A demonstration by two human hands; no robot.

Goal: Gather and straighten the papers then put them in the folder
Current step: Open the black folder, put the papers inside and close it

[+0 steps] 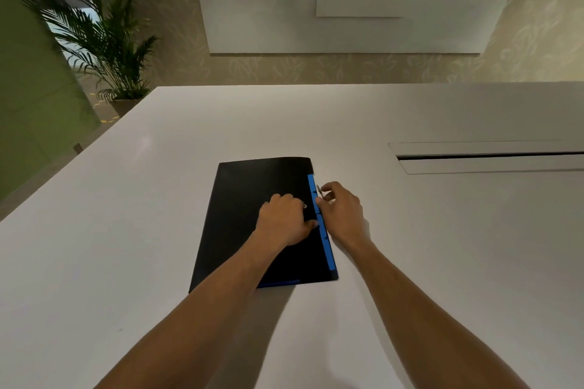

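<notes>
A black folder (pixel 246 199) lies closed and flat on the white table (pixel 126 230), with a blue strip (pixel 325 243) showing along its right edge and a little at its near edge. My left hand (pixel 282 221) rests on the cover near the right edge, fingers curled, pressing down. My right hand (pixel 343 211) sits just off the right edge of the folder, thumb and forefinger pinched on a small metal piece (pixel 319 191) at the blue strip. No loose papers are visible.
A long recessed slot with a lid (pixel 486 156) is set into the table at the right. A potted palm (pixel 104 41) stands on the floor beyond the table's far left corner. A white wall panel (pixel 347 0) hangs behind.
</notes>
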